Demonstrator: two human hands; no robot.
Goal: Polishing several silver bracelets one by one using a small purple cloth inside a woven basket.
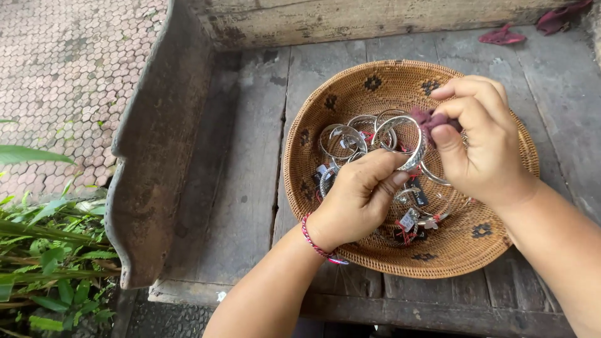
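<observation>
A round woven basket (350,100) with dark diamond marks sits on a weathered wooden bench. Inside lie several silver bangles (341,141) with small tags on red strings. My left hand (360,197), with a red braided cord at the wrist, pinches one wide silver bangle (410,147) above the basket. My right hand (479,141) presses a small dark red cloth (429,119) against that bangle's rim.
The grey wooden bench (250,188) has a curved armrest (156,156) on the left. Two dark red cloths (501,35) lie at the far right of the seat. Paving stones (69,69) and green plants (44,250) are beyond the armrest.
</observation>
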